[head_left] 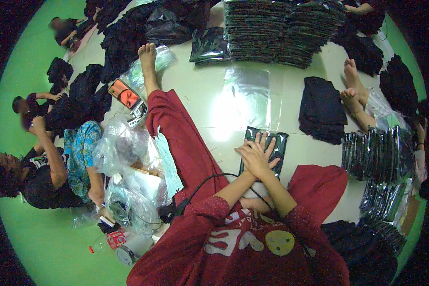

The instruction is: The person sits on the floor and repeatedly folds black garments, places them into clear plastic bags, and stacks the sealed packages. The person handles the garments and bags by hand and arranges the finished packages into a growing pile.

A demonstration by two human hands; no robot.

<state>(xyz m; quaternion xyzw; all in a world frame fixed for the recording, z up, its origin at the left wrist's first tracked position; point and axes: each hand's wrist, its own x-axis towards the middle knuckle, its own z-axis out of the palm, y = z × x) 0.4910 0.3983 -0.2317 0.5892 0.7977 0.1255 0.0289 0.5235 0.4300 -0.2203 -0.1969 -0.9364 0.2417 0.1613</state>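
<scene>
A folded black garment in a shiny clear plastic bag [280, 143] lies on the floor in front of my crossed legs. Both my hands press flat on it with the wrists crossed. My right hand [254, 157] rests on top, its fingers spread and pointing up and to the left. Beneath it, my left hand [271, 151] lies partly covered, with outstretched fingers and the thumb showing. Neither hand grips anything. Just beyond the package, flat clear plastic bags [245, 86] are spread on the pale tiles.
Tall stacks of bagged black garments [257, 33] stand ahead. More bagged garments [369, 155] stand at right, near a folded black cloth pile [321, 109]. Crumpled plastic [124, 143], a phone [125, 94] and a plastic jar [134, 247] lie left. Other people sit around.
</scene>
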